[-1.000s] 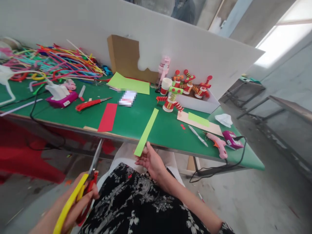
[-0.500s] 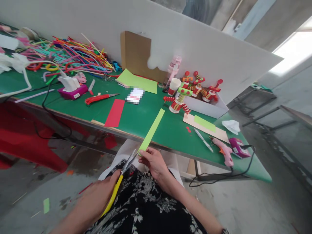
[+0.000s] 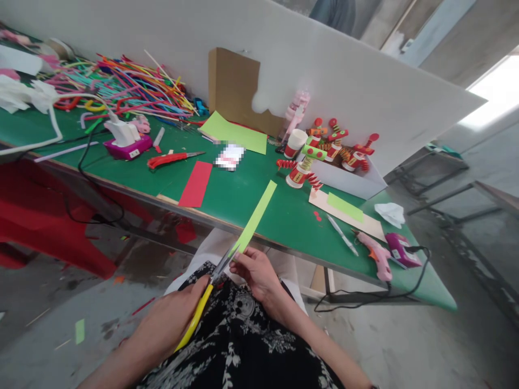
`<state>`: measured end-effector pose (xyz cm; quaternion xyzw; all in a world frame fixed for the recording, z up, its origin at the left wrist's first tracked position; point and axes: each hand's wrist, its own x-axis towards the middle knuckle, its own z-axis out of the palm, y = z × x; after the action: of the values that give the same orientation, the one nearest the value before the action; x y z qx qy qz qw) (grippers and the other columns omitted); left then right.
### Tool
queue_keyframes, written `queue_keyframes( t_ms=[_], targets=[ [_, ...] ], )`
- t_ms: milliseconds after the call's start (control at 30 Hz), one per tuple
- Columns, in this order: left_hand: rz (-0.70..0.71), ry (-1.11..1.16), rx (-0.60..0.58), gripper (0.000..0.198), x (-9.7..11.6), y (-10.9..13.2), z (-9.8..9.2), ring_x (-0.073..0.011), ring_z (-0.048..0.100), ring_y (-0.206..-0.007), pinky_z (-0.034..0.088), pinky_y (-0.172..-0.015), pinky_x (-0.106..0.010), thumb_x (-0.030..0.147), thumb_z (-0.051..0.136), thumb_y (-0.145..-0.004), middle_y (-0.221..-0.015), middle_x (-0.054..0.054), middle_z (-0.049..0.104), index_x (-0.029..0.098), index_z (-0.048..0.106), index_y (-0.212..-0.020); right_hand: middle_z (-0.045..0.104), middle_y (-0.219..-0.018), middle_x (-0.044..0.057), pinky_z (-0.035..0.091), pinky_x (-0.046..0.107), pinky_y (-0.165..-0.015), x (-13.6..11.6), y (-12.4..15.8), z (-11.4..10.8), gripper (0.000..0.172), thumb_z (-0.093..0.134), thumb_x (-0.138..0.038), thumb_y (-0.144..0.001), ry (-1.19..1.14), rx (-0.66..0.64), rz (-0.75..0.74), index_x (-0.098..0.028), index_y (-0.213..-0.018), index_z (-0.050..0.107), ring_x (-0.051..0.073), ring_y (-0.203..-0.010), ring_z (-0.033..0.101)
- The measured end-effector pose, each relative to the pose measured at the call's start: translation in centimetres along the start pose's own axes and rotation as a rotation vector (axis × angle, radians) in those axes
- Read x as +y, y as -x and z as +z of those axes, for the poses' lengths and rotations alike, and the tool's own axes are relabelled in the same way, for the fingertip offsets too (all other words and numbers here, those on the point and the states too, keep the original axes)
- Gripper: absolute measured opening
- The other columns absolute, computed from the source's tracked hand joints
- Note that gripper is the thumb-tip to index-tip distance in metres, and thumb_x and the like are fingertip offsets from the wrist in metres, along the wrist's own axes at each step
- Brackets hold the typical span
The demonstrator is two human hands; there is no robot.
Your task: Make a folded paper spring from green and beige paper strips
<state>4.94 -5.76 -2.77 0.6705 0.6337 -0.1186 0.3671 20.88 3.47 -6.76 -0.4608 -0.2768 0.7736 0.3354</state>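
My left hand (image 3: 182,308) is wrapped round yellow-handled scissors (image 3: 198,310), whose blades point up and away from me. A long light-green paper strip (image 3: 257,216) is pinched near its close end by my right hand (image 3: 255,273). The scissor blades meet the strip's near end, right beside my right fingertips. From there the strip slants up over the table edge. A red paper piece (image 3: 195,185) lies on the green table (image 3: 239,189) to the left of the strip. Both hands are low over my lap.
A red utility knife (image 3: 168,160) and purple power socket (image 3: 127,146) lie left, before heaped pipe cleaners (image 3: 138,86). Cup figures (image 3: 299,172) stand around a white box (image 3: 344,178). At right are a white pen (image 3: 343,235), pink glue gun (image 3: 376,254) and second purple socket (image 3: 403,248).
The scissors have moved up and right, and their blades now reach onto the strip's near end. My right hand keeps its pinch on the strip. The whole view has shifted slightly.
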Motion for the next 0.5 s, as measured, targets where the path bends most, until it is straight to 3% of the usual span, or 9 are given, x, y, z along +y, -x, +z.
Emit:
queue_keyframes(
  t_ms=[100,300,433,500],
  targets=[
    [0.013,0.020,0.010,0.058,-0.28,-0.20,0.36,-0.0331,0.067,-0.112,0.051,-0.091,-0.043,0.019,0.032,-0.088,-0.125,-0.020,0.068,0.014,0.032,-0.146,0.064,-0.057,-0.002,0.049,0.020,-0.057,-0.02,0.08,-0.01,0.034,0.090,-0.032,-0.048,-0.002,-0.001,-0.008,-0.014,-0.067,0.069,0.008,-0.052,0.056],
    [0.011,0.023,0.045,0.056,-0.35,-0.35,0.61,-0.0337,0.070,-0.106,0.051,-0.086,-0.042,0.021,0.036,-0.087,-0.119,-0.016,0.072,0.021,0.036,-0.143,0.064,-0.060,-0.002,0.049,0.021,-0.057,0.10,0.06,-0.12,0.031,0.088,-0.030,-0.050,0.009,0.001,-0.023,-0.014,-0.068,0.069,0.008,-0.053,0.056],
    [0.017,0.034,0.033,0.057,-0.43,-0.19,0.47,-0.0332,0.068,-0.110,0.052,-0.089,-0.042,0.021,0.034,-0.087,-0.124,-0.018,0.069,0.020,0.036,-0.143,0.064,-0.059,-0.002,0.049,0.021,-0.058,0.11,0.05,-0.13,0.033,0.089,-0.033,-0.049,0.009,-0.004,-0.019,-0.014,-0.067,0.068,0.008,-0.053,0.056],
    [0.050,0.063,0.082,0.057,-0.81,-0.24,0.77,-0.0337,0.070,-0.107,0.053,-0.087,-0.042,0.020,0.034,-0.086,-0.120,-0.020,0.071,0.017,0.039,-0.142,0.064,-0.059,-0.002,0.049,0.021,-0.058,0.09,0.08,-0.12,0.034,0.090,-0.033,-0.049,0.012,-0.009,-0.017,-0.014,-0.067,0.068,0.008,-0.053,0.057]
  ],
)
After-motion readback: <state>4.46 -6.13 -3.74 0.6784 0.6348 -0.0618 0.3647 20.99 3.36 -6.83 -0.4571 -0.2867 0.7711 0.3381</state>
